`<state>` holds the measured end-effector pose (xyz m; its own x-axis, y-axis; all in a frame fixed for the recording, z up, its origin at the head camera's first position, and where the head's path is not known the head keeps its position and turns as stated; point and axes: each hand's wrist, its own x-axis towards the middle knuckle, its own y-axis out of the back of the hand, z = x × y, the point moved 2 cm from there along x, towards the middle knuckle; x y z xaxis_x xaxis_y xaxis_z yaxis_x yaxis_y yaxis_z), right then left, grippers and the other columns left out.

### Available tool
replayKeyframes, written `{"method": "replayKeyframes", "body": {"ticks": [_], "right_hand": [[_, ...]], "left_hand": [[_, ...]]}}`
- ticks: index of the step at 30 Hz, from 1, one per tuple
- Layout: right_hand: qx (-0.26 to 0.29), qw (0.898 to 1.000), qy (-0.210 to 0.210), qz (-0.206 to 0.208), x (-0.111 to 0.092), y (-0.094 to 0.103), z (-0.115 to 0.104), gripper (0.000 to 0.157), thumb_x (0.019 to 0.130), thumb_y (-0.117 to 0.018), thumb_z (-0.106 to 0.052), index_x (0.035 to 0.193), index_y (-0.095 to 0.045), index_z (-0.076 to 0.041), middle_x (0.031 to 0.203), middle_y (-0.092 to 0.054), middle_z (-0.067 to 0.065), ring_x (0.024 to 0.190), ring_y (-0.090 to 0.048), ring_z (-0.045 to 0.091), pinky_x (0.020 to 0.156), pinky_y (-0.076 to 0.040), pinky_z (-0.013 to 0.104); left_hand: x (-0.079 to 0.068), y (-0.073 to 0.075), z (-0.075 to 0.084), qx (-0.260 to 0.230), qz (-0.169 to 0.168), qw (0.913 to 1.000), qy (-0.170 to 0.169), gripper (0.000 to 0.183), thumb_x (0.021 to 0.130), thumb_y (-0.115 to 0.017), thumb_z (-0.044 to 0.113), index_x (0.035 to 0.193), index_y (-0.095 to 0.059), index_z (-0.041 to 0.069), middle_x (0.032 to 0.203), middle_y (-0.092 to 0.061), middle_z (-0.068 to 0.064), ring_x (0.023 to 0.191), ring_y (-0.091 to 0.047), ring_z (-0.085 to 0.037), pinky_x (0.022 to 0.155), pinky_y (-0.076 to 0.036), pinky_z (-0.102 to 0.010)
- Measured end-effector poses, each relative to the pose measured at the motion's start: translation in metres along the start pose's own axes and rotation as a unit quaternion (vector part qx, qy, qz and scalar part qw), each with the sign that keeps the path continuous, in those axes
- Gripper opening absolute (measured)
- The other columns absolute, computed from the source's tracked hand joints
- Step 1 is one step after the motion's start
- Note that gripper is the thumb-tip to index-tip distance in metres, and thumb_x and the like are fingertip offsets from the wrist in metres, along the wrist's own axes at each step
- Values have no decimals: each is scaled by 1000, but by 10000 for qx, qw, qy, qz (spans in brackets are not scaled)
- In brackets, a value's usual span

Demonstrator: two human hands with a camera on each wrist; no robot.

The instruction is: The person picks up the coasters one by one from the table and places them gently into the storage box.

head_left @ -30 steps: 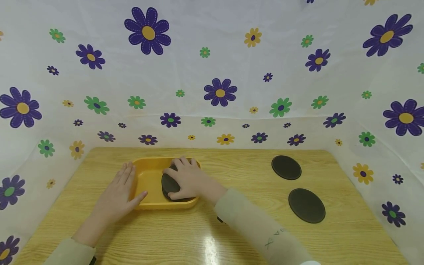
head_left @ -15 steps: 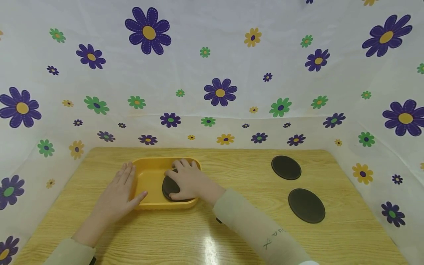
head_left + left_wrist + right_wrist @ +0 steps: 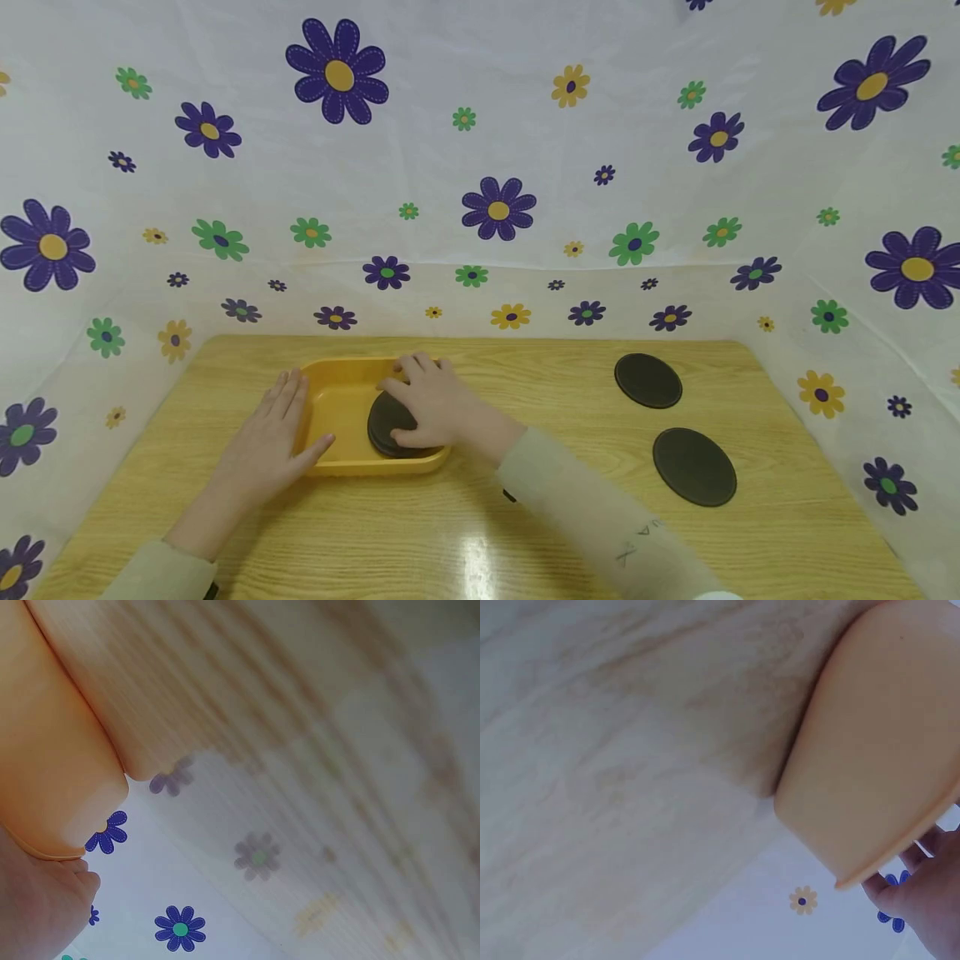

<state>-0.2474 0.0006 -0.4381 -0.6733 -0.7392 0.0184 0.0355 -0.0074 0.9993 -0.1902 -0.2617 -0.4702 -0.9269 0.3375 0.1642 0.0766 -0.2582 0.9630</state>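
A yellow-orange plastic tray [image 3: 330, 412] stands on the left half of the table. Inside its right end lie black round coasters [image 3: 381, 423], stacked and partly covered by my right hand [image 3: 444, 404]. That hand spreads over the stack, thumb on the top coaster and fingertips near the far rim. My left hand [image 3: 258, 442] lies with straight fingers along the tray's left side, its thumb out over the near rim. In the left wrist view the left hand [image 3: 45, 904] shows beside the tray wall [image 3: 64, 727]; in the right wrist view, the right hand's fingers [image 3: 930, 889] reach past the rim.
Two more black round coasters lie flat on the table's right side, a farther one [image 3: 648, 381] and a nearer one [image 3: 694, 467]. The wood-grain table [image 3: 540, 417] ends at a white flower-print cloth [image 3: 420, 167] behind and at both sides.
My right hand has shifted slightly right and away, uncovering more of the stack, whose coasters have settled flatter in the tray. The left hand stays in place.
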Motion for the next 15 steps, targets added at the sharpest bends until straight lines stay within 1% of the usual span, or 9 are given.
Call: {"method": "replayKeyframes", "body": {"ticks": [5, 8, 14, 15], "right_hand": [[94, 9998, -34, 192, -6, 10, 12, 66, 95, -67, -56, 153, -53, -26, 156, -47, 10, 143, -44, 30, 110, -47, 53], [271, 9992, -110, 286, -10, 14, 21, 64, 96, -69, -53, 152, -54, -25, 157, -46, 12, 144, -43, 32, 111, -46, 54], [448, 9981, -285, 324, -25, 17, 42, 65, 96, -70, -51, 153, -52, -24, 156, -45, 15, 142, -43, 34, 110, -46, 56], [546, 9975, -319, 328, -28, 17, 45, 65, 96, -71, -50, 152, -52, -23, 156, -45, 15, 142, -43, 35, 111, -45, 57]], "left_hand": [[0, 1, 1, -18, -58, 10000, 25, 98, 104, -55, 57, 163, -21, -13, 174, -14, -31, 162, -18, -51, 135, -18, -57], [0, 1, 1, -15, -73, 10000, 28, 98, 104, -55, 57, 163, -21, -13, 174, -14, -31, 162, -18, -51, 135, -18, -58], [0, 1, 1, -6, -93, 10000, 34, 98, 104, -55, 57, 164, -20, -13, 174, -14, -31, 162, -18, -51, 135, -17, -57], [-1, 1, 1, -7, -97, 9999, 34, 98, 104, -55, 57, 164, -20, -13, 174, -14, -31, 162, -18, -51, 136, -16, -56]]}}
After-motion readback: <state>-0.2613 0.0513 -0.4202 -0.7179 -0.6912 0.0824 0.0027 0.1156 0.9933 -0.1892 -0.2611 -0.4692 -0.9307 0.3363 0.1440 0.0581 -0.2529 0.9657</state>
